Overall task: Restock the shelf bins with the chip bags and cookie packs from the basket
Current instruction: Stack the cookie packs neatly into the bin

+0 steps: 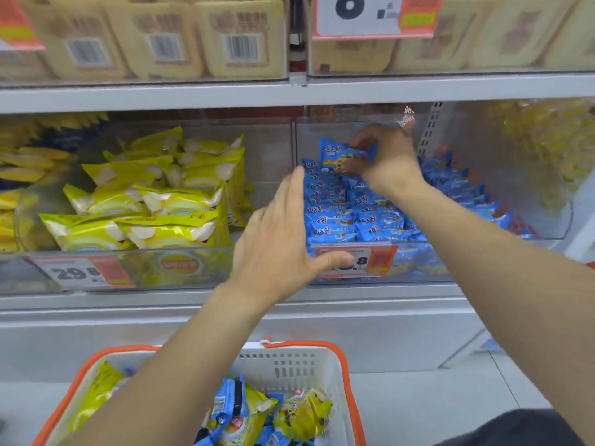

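My right hand pinches a blue cookie pack above the back of the clear bin filled with several blue cookie packs. With fingers straight, my left hand lies flat against that bin's left front corner, thumb across its price tag. To the left, another clear bin holds several yellow chip bags. Below, the white basket with an orange rim contains yellow chip bags and blue cookie packs; my left forearm hides part of it.
An upper shelf carries beige packaged goods behind clear fronts, with a large price sign. More yellow packs sit in bins at far left and far right. Grey floor shows at lower right.
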